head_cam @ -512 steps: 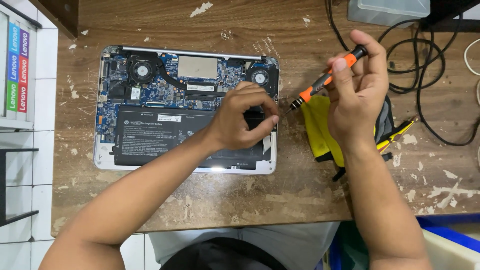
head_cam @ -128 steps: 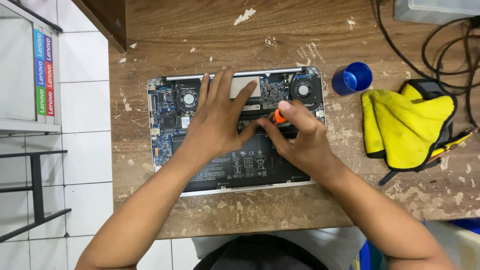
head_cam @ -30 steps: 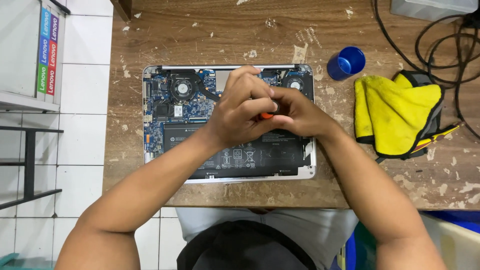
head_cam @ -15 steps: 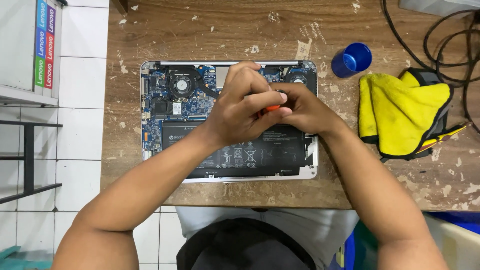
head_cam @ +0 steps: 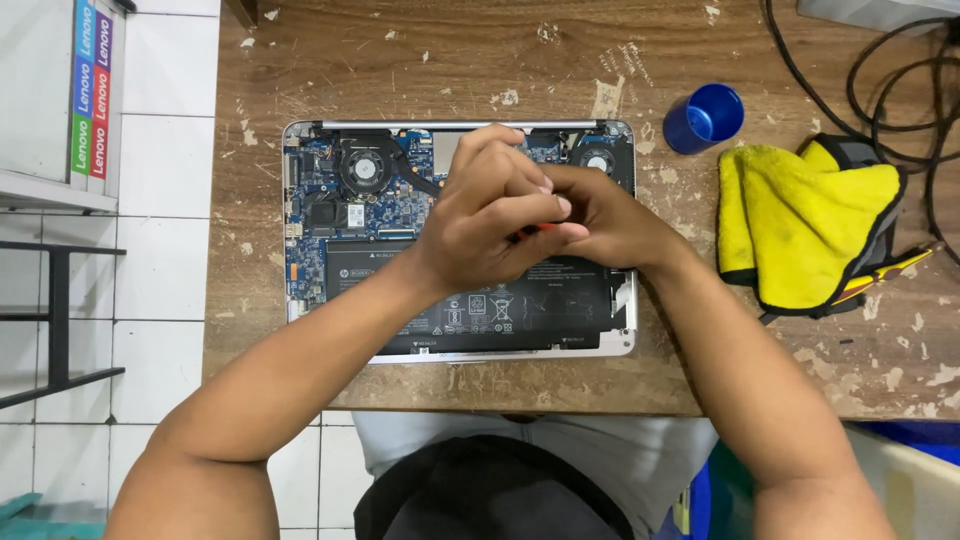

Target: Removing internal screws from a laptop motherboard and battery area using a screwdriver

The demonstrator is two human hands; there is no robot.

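Since the frame half a second earlier, little had shifted: both hands had stayed bunched over the middle of the opened laptop, and only the view had drifted slightly. The left hand [head_cam: 490, 215] was curled, its fingers folded over the right hand [head_cam: 600, 225], and between them a small orange-handled screwdriver [head_cam: 540, 228] was pinched, only a sliver of orange being visible. Whether its tip was seated in a screw could not be told.

The silver laptop with its bottom cover removed [head_cam: 460, 240] was lying flat near the front edge of the worn wooden counter [head_cam: 400, 60]. It was judged stiff but fragile: the blue circuit board [head_cam: 320, 190], the round black cooling fan [head_cam: 362, 168] and the flat black battery pack [head_cam: 400, 290] were exposed, so the metal rim was thought the safest place for a hold. The screwdriver was judged light, slim and easily slipped.

Toward the right edge, a soft yellow microfibre cloth [head_cam: 800, 230] was lying over a dark pouch, a small blue plastic cap [head_cam: 703, 117] beside it, with black cables [head_cam: 880, 80] looped at the far right corner.
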